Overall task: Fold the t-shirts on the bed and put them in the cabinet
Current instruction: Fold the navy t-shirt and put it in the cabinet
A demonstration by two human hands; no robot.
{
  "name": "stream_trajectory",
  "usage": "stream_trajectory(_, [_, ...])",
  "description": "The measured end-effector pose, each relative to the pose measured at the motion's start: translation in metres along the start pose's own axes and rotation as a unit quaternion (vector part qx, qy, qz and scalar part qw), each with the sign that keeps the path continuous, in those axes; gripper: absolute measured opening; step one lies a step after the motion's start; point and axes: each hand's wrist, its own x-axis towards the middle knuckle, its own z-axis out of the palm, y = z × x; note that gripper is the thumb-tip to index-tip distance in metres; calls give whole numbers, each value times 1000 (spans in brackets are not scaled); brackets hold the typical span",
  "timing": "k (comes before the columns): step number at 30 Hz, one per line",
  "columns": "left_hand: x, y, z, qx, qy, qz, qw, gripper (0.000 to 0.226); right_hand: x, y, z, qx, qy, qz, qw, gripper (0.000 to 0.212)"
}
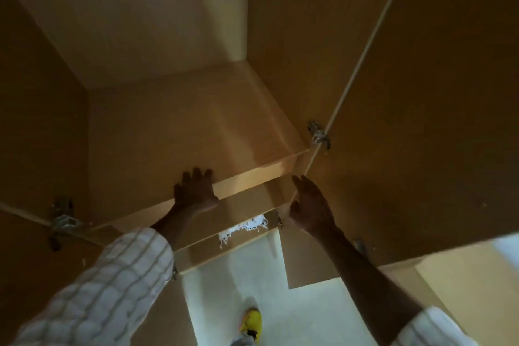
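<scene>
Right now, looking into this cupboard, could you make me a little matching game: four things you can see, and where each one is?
Things:
1. left hand
2. right hand
3. yellow shoe
4. white fringed cloth

Places:
A. down on the pale floor
B. flat on the front edge of the upper shelf
C. on a lower shelf, fringe over its edge
D. by the edge of the open right door, fingers straight

Pairs: 1-B, 2-D, 3-A, 4-C
</scene>
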Motion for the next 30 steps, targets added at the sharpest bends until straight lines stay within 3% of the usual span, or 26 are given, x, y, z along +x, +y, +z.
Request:
stream_trajectory(5, [-57,67,-13,-178,80,139,971,58,-69,8,-40,50,112,-10,992,55])
stream_trajectory(10, [-129,145,-43,-280,122,363,880,51,-126,15,-70,62,258,-30,964,19])
stream_trajectory(12, [-158,175,-55,-292,128,426,847,52,-148,15,-79,47,304,-46,950,15])
stream_trajectory(16, [-196,218,-73,-317,114,474,814,57,-176,25,-106,23,397,-4,918,36])
stream_trajectory(20, [-213,238,-79,-327,110,464,816,69,-189,45,-123,125,514,13,849,29])
stream_trajectory(22, [-215,241,-78,-328,111,455,821,73,-186,53,-127,204,502,37,840,24])
stream_trajectory(24, [-216,241,-76,-335,110,454,818,76,-182,57,-130,325,387,25,863,44])
stream_trajectory(26, [-215,241,-74,-337,109,454,817,80,-180,61,-128,382,314,-7,869,49])
stream_trajectory(30, [-219,234,-73,-345,127,452,813,86,-180,54,-124,357,334,-32,872,44])
